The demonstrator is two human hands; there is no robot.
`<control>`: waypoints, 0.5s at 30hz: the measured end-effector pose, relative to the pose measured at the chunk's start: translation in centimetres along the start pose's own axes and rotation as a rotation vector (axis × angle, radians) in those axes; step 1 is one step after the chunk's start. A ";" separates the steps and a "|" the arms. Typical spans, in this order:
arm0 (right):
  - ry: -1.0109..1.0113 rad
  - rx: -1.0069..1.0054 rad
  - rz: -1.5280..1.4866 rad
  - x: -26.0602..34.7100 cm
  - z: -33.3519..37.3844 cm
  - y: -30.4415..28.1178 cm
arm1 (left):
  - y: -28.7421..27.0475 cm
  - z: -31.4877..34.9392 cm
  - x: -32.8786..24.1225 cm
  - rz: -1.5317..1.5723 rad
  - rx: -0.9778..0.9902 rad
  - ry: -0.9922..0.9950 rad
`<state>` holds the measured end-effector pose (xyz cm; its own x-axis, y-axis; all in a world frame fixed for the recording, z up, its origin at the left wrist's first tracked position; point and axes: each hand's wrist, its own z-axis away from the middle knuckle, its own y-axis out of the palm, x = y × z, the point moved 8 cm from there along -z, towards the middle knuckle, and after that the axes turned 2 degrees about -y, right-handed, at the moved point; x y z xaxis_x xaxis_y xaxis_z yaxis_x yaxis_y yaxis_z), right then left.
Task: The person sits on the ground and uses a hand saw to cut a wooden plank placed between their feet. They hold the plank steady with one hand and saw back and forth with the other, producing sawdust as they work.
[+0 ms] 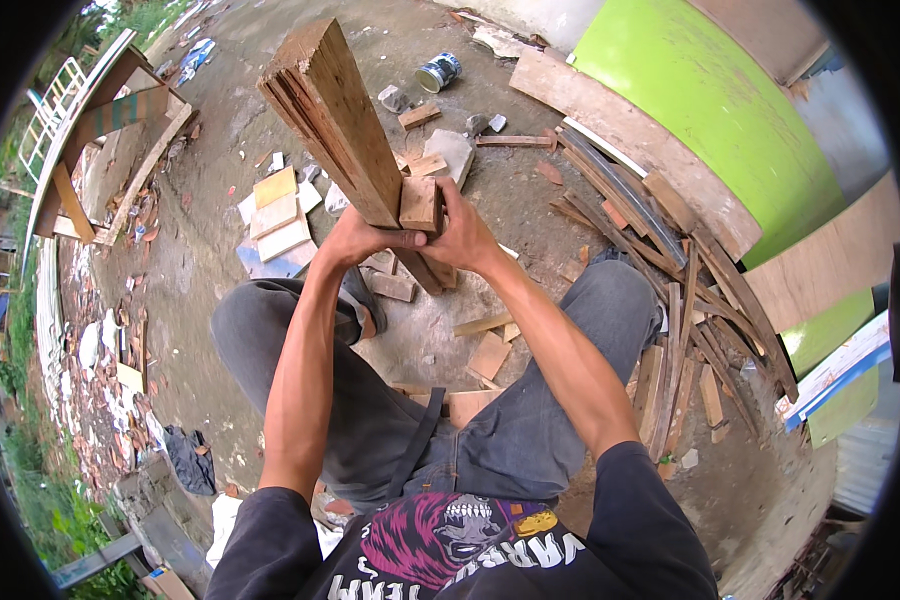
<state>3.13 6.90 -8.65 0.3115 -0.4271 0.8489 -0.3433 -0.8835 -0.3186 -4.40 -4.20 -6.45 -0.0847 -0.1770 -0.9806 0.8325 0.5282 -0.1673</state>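
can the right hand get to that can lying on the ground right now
Probably not as things stand: the right hand is taken up gripping the wooden block beside the thick wooden post, and the can lies well beyond it, likely needing a lean or a step.

And there's a blue-and-white cylindrical can (438, 72) lying on its side on the grey concrete ground (220, 110), well apart from that broad lime-green flat panel (710, 110) sweeping across the upper right! Down the left, a crumpled dark sheet (188, 460) sits near scattered pale litter, with leafy green plants (25, 460) crowding the edge.
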 end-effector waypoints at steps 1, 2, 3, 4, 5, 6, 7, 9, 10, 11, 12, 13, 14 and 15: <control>-0.011 -0.008 0.017 -0.1 0.1 0.1 | 0.0 0.1 -0.1 -0.009 -0.002 0.009; -0.022 -0.016 0.035 -0.2 0.3 0.1 | 0.0 0.2 -0.1 -0.018 -0.002 0.009; -0.034 -0.023 0.050 0.0 0.3 0.3 | 0.0 0.3 0.0 -0.029 -0.004 0.008; -0.022 -0.015 0.037 -0.1 0.4 0.4 | -0.1 0.5 0.1 -0.039 -0.006 0.006; -0.010 -0.008 0.025 -0.1 0.6 0.5 | -0.1 0.7 0.1 -0.069 -0.011 0.011; 0.001 0.000 0.016 0.1 0.6 0.4 | -0.2 0.8 0.2 -0.096 -0.015 0.019; 0.014 0.011 0.042 0.4 0.7 0.5 | -0.3 0.9 0.2 -0.124 -0.018 0.025; 0.038 0.030 0.098 0.8 0.8 0.4 | -0.3 0.8 0.6 -0.158 0.000 0.019; 0.034 0.033 0.079 0.7 0.9 0.3 | -0.3 0.8 0.7 -0.174 0.010 0.017; 0.030 0.037 0.061 0.4 0.9 0.4 | -0.3 0.8 0.7 -0.166 0.008 0.027; 0.027 0.040 0.036 0.5 0.8 0.5 | -0.3 1.0 0.5 -0.162 0.005 0.032; 0.020 0.041 0.037 0.7 0.7 0.6 | -0.2 1.1 0.3 -0.157 0.002 0.038; 0.014 0.042 0.037 0.8 0.7 0.7 | -0.3 1.3 0.1 -0.118 -0.018 0.043; 0.007 0.043 0.041 1.0 0.6 0.6 | -0.2 1.4 -0.4 -0.077 -0.038 0.052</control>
<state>3.70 5.82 -8.26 0.2920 -0.4619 0.8374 -0.3168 -0.8729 -0.3710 -3.75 -5.45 -5.87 -0.1770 -0.1751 -0.9685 0.8013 0.5457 -0.2451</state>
